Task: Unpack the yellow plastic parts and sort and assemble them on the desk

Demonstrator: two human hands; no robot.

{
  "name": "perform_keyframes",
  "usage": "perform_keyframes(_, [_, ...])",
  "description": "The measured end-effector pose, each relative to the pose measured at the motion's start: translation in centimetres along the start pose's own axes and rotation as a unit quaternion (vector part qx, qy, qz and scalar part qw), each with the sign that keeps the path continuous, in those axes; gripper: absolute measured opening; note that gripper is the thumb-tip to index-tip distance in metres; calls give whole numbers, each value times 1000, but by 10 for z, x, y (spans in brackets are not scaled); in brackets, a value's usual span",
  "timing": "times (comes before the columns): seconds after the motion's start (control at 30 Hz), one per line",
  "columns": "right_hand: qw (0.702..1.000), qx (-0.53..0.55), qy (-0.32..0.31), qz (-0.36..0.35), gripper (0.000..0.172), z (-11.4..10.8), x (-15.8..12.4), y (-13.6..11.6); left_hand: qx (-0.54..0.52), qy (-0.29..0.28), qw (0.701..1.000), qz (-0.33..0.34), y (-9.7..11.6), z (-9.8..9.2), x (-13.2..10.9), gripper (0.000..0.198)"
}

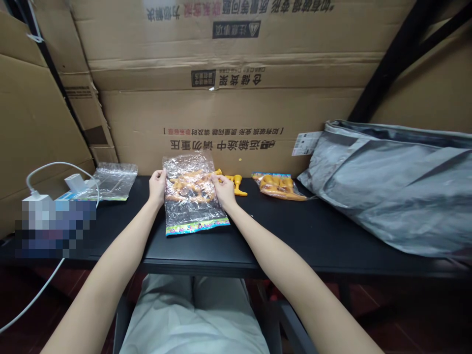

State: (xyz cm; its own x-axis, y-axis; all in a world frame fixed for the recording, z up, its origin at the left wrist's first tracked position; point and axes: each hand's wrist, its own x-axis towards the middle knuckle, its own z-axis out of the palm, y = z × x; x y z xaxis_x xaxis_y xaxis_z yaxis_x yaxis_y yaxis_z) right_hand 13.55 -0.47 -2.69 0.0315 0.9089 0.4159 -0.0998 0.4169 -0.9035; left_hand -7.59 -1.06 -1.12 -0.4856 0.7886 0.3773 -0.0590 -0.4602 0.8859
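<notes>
A clear plastic bag [191, 206] with a colourful printed strip along its near edge lies on the black table [280, 231]. Orange toy pieces show through its far half. My left hand [158, 187] grips the bag's left edge, fingers closed on the plastic. My right hand [222, 189] holds the bag's right edge the same way. Loose yellow-orange toy pieces [236, 182] lie just beyond my right hand.
A second filled bag of orange pieces [278, 186] lies to the right, beside a large grey plastic sack [398, 182]. An empty clear bag [112, 182], a white charger [73, 182] and cable sit at left. Cardboard boxes [228, 98] wall the back.
</notes>
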Motion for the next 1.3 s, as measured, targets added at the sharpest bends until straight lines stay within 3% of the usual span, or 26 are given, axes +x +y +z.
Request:
perform_keyframes(0.27, [999, 6, -28, 20, 44, 1, -1, -1, 25, 40, 999, 10, -4, -4, 4, 27])
perform_keyframes(0.53, [999, -5, -31, -22, 42, 1, 2, 6, 60, 60, 996, 26, -5, -7, 7, 21])
perform_keyframes(0.63, [1000, -5, -12, -20, 43, -1, 3, 6, 146, 44, 985, 86, -5, -9, 5, 21])
perform_keyframes(0.73, [999, 0, 39, -20, 42, -3, 6, 4, 263, -5, 938, 224, -2, -6, -4, 39])
perform_keyframes(0.8, [997, 5, 70, -25, 41, -6, 10, 3, 330, -74, 894, 294, 0, -1, -14, 52])
perform_keyframes(0.9, [993, 5, 118, -32, 42, -14, 16, 1, 401, -221, 817, 351, 5, 10, -34, 67])
perform_keyframes(1.03, [981, -7, 186, -49, 46, -23, 23, 1, 444, -348, 717, 409, 7, 23, -57, 91])
perform_keyframes(1.1, [979, -4, 202, -41, 47, -25, 24, 1, 462, -368, 684, 428, 5, 28, -64, 90])
perform_keyframes(1.17, [978, 7, 208, -25, 47, -24, 24, 0, 479, -370, 665, 438, 4, 32, -69, 76])
perform_keyframes(1.3, [978, 19, 208, -20, 44, -16, 20, -1, 489, -366, 661, 435, 3, 37, -71, 61])
